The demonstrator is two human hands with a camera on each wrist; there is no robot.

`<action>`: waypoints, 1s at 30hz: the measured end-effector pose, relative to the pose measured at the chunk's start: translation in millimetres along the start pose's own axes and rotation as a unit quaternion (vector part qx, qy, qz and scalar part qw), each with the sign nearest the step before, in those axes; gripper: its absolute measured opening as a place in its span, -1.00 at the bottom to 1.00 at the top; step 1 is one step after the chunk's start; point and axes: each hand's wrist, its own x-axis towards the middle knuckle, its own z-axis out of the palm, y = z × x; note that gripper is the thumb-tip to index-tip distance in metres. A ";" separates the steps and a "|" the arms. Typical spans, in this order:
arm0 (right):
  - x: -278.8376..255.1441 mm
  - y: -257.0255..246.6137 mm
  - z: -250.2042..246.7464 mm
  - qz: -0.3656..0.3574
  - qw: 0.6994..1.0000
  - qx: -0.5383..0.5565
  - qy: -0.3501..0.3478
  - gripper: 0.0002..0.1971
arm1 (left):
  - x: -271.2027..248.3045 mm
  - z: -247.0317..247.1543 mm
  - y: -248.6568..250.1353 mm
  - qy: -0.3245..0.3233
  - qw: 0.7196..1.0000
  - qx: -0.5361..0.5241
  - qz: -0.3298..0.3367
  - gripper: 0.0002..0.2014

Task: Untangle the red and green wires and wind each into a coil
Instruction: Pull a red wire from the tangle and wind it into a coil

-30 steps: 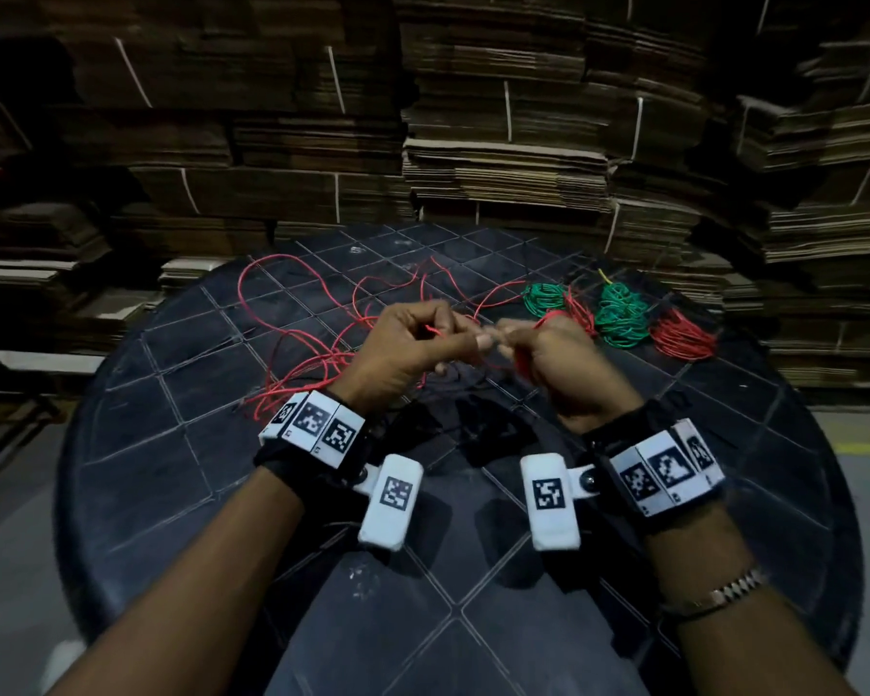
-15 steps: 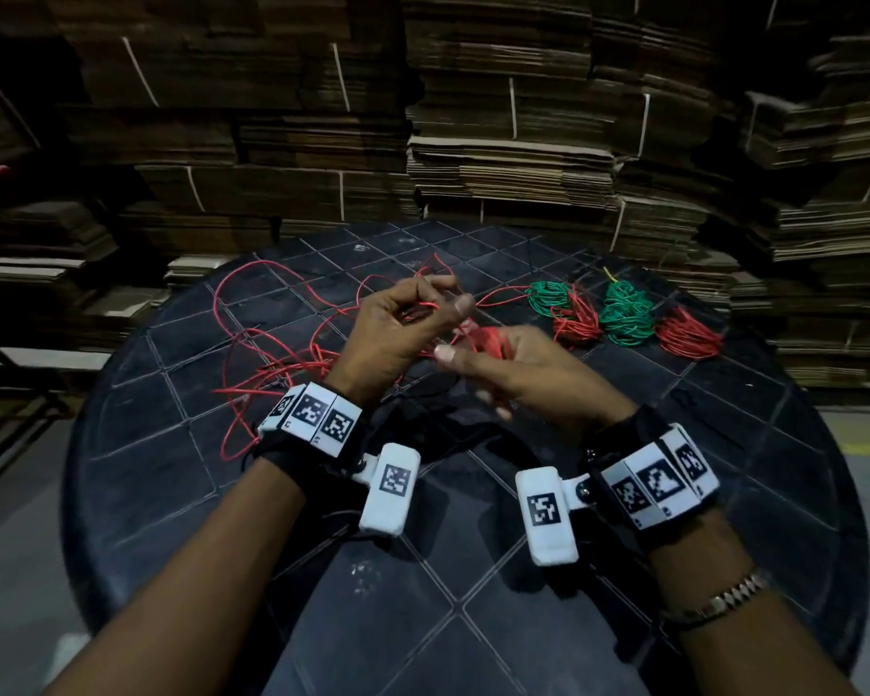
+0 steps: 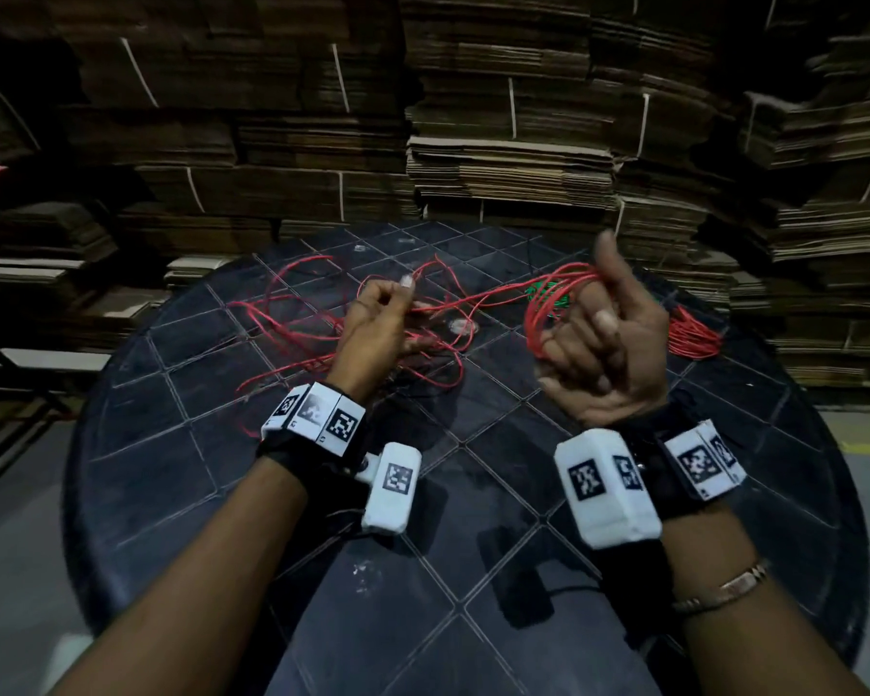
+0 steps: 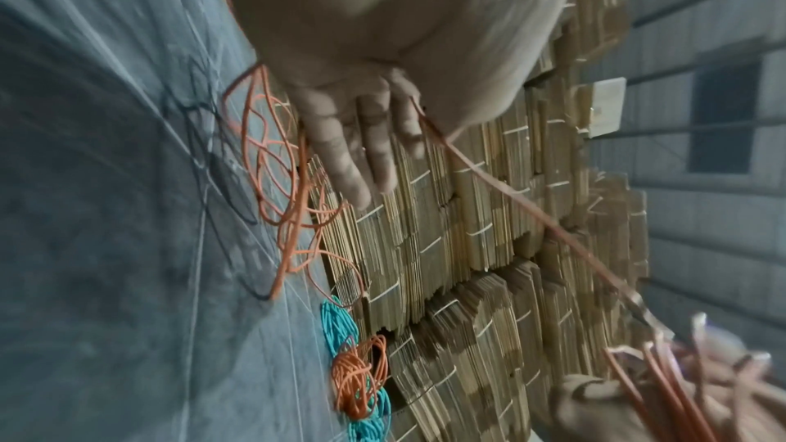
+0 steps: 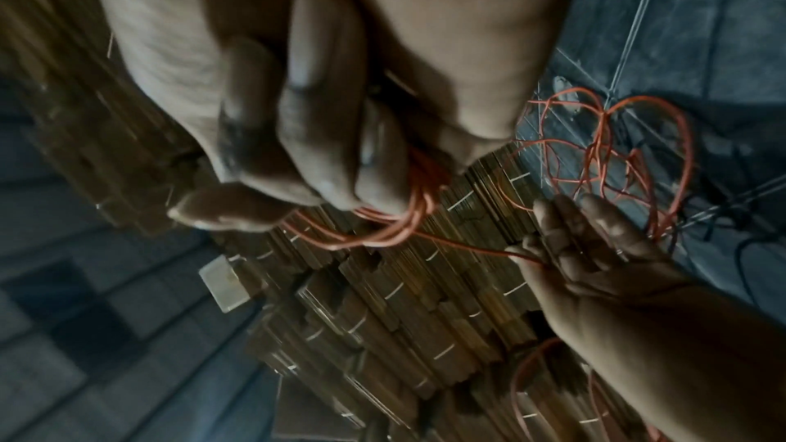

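Red wire (image 3: pixel 478 297) stretched between hands, left hand (image 3: pixel 380 324) apparently pinching it, right hand (image 3: pixel 609 344) gripping wound loops.

Two hands (image 3: pixel 379 328) (image 3: pixel 604 351) — one table (image 3: pixel 473 494)

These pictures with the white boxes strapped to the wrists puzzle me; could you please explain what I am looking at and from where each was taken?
There is no machine here: a person works with two bare hands. The big picture comes from a camera on the head; the white boxes are wrist cameras, which give the two close, skewed pictures. The black round table carries a loose tangle of red wire and, at the far right, finished green coils and a red coil. The right hand holds loops of red wire wound round its fingers. The left hand pinches the strand leading to them. Stacked cardboard stands behind.
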 end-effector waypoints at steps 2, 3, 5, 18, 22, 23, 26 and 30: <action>2.6 -7.4 -10.6 -0.033 0.996 0.076 -0.019 -0.30 | -2.1 2.2 -0.4 -0.004 1.000 0.016 0.001 -0.80; 4.1 -10.5 -15.3 -0.045 0.993 0.112 -0.012 -0.35 | -4.5 4.1 -0.4 -0.008 1.000 0.017 0.005 -0.72; 6.1 -13.6 -20.9 -0.072 0.984 0.157 0.037 -0.50 | -9.6 6.6 1.3 -0.018 0.999 0.026 0.032 -0.59; 17.9 22.1 -21.9 0.107 0.845 -0.501 0.156 -0.22 | -31.2 13.1 15.6 -0.160 0.975 0.036 0.153 -0.50; 6.3 28.4 -7.7 0.199 0.787 -0.584 0.011 -0.61 | -31.6 10.1 21.2 -0.139 0.982 0.019 0.128 -0.57; 4.7 31.1 -3.9 0.204 0.796 -0.569 -0.005 -0.69 | -30.9 9.5 21.9 -0.133 0.982 0.025 0.128 -0.58; 1.9 35.9 1.4 0.237 0.805 -0.545 0.003 -0.66 | -27.2 7.4 22.2 -0.107 0.986 0.021 0.127 -0.63; -1.3 36.6 4.1 0.303 0.770 -0.561 -0.013 -0.36 | -15.6 -1.7 20.3 -0.051 0.991 0.008 0.120 -0.67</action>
